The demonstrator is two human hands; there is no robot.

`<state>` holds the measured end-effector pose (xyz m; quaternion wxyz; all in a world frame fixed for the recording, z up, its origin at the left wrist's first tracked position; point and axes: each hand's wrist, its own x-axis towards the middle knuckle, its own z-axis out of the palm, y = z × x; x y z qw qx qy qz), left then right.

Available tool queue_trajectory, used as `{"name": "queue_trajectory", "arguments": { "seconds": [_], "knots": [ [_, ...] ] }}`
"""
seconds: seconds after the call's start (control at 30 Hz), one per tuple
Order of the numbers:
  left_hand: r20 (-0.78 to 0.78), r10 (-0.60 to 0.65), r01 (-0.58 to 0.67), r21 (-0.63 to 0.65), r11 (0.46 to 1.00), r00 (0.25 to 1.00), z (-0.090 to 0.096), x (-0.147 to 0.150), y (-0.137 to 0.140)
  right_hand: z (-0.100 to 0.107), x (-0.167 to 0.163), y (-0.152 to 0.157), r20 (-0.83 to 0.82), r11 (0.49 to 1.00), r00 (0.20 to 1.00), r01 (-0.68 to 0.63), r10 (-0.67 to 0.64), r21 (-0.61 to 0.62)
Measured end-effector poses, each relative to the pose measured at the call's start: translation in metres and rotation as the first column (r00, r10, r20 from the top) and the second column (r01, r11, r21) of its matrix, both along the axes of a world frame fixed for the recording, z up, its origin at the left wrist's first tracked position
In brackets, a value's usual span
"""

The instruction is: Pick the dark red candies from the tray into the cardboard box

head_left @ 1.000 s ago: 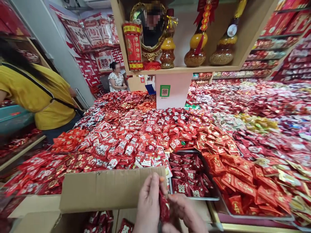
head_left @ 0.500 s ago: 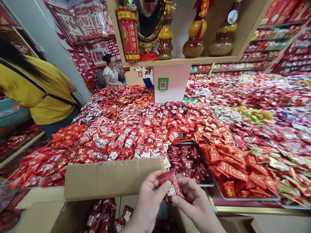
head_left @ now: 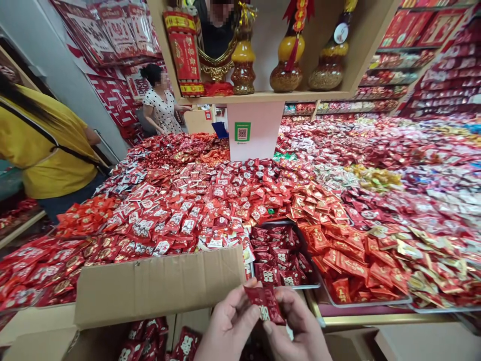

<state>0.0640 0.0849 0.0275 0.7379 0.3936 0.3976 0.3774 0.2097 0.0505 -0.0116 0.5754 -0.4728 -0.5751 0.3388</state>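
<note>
A dark red candy packet (head_left: 266,304) with white lettering is held between my two hands, above the edge of an open cardboard box. My left hand (head_left: 230,321) pinches its left side, thumb on the front. At its right side, my right hand (head_left: 295,321) grips with thumb and fingers. Just beyond my hands, a metal tray (head_left: 314,281) holds similar dark red packets (head_left: 281,255). More of these packets (head_left: 145,336) lie inside the cardboard box (head_left: 160,286) below and to the left.
Heaps of wrapped sweets (head_left: 210,200) cover the counter. A wooden shelf (head_left: 263,97) with gourd-shaped bottles (head_left: 287,65) hangs over it, above a white panel with a QR code (head_left: 242,132). One person in yellow (head_left: 56,140) stands at left; another in a dotted top (head_left: 161,110) is behind.
The view has turned slightly right. My hands, still on the packet, have lowered a little and the packet has tilted. The person in the dotted top has risen and lowered an arm.
</note>
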Motion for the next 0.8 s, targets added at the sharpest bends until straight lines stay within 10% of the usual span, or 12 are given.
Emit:
{"name": "queue_trajectory", "arguments": {
  "seconds": [0.2, 0.33, 0.47, 0.63, 0.8],
  "knots": [
    [0.071, 0.056, -0.043, -0.171, 0.984, 0.996, 0.007, 0.005, 0.002, 0.007, 0.015, 0.001, 0.506, 0.931, 0.857, -0.101, -0.097, 0.350],
    [0.041, 0.054, -0.051, -0.055, 0.997, 0.998, 0.001, 0.007, 0.003, 0.009, 0.010, -0.001, 0.112, 0.999, 0.993, 0.019, -0.024, 0.041],
    [0.014, 0.048, -0.048, -0.001, 0.999, 0.999, -0.006, 0.009, -0.001, 0.010, 0.005, 0.003, -0.335, 0.899, 0.942, -0.138, -0.010, -0.415],
    [-0.169, 0.063, -0.059, 0.027, 0.998, 0.984, -0.011, 0.010, -0.002, 0.003, 0.004, 0.002, -0.386, 0.916, 0.918, -0.072, -0.094, -0.394],
    [0.009, 0.156, -0.153, -0.141, 0.978, 0.988, -0.009, 0.021, -0.002, -0.013, -0.002, -0.002, -0.601, 0.898, 0.757, -0.044, -0.257, -0.439]
  ]
}}
